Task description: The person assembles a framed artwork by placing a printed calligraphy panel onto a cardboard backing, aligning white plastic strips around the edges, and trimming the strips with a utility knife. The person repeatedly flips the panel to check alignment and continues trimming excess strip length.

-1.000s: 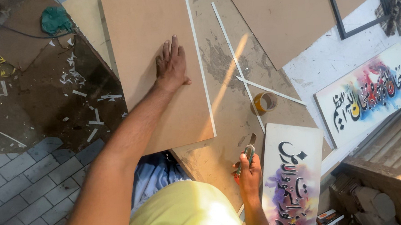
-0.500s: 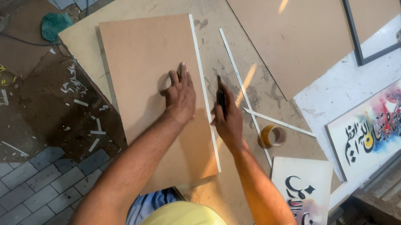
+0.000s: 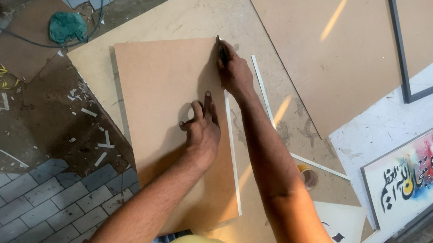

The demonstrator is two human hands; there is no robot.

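Left hand: flat, fingers spread on board | right hand: grips knife at board's far corner | we press firmly, keep blade tight along edge.

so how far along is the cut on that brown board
Just starting. Done: the brown board lies flat, the left hand pressing it down. In hand: the right hand holds a dark blade at the far corner. Left: the whole right edge, where a white strip shows.
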